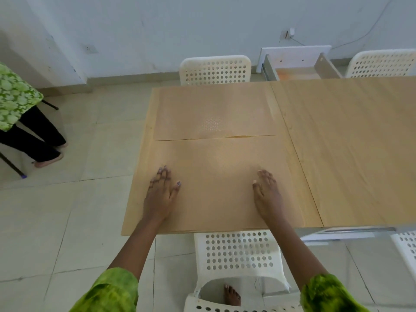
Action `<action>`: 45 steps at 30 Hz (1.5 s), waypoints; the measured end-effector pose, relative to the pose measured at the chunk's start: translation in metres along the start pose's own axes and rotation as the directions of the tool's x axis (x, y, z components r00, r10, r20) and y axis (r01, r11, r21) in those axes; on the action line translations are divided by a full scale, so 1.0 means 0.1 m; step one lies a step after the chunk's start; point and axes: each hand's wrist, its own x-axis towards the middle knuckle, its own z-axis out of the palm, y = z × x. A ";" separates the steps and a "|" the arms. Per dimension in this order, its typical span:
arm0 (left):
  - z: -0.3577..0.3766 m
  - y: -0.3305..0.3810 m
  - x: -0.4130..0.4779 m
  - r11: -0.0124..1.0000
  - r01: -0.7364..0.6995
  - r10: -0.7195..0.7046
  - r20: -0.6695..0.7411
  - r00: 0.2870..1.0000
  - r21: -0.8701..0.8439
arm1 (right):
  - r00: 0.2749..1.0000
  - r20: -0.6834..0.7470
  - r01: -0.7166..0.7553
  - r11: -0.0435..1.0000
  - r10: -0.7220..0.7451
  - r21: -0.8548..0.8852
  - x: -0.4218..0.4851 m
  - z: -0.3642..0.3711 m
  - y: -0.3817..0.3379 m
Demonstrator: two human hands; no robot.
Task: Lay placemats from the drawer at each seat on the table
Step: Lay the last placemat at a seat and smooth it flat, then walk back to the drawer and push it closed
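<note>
Two tan placemats lie on the left end of the wooden table (351,140). The near placemat (216,176) lies in front of the near seat. The far placemat (211,111) lies by the far chair, its near edge slightly lifted where the two meet. My left hand (161,194) rests flat on the near placemat's left part, fingers straight. My right hand (267,192) rests flat on its right part. An open drawer (299,68) sticks out beyond the table's far edge.
White perforated chairs stand at the near side (238,253), the far side (216,69), the far right (382,64) and the near right (407,246). A person in a green top (13,97) stands on the tiled floor at the left. My foot (231,294) shows under the chair.
</note>
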 end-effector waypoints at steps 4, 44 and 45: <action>-0.21 0.12 -0.15 0.979 -0.005 -0.014 -0.097 0.995 -0.202 | 0.998 -0.050 -0.016 0.970 0.029 0.241 -0.09 0.07 -0.30; -2.43 -2.09 1.45 0.637 -0.099 0.031 -0.103 0.994 -0.765 | 0.991 -0.033 -0.055 0.630 0.128 0.775 0.65 1.75 -3.71; -2.50 -2.08 1.63 0.631 -0.113 0.037 -0.115 0.993 -0.767 | 0.993 -0.037 -0.044 0.633 0.115 0.773 0.82 1.75 -3.80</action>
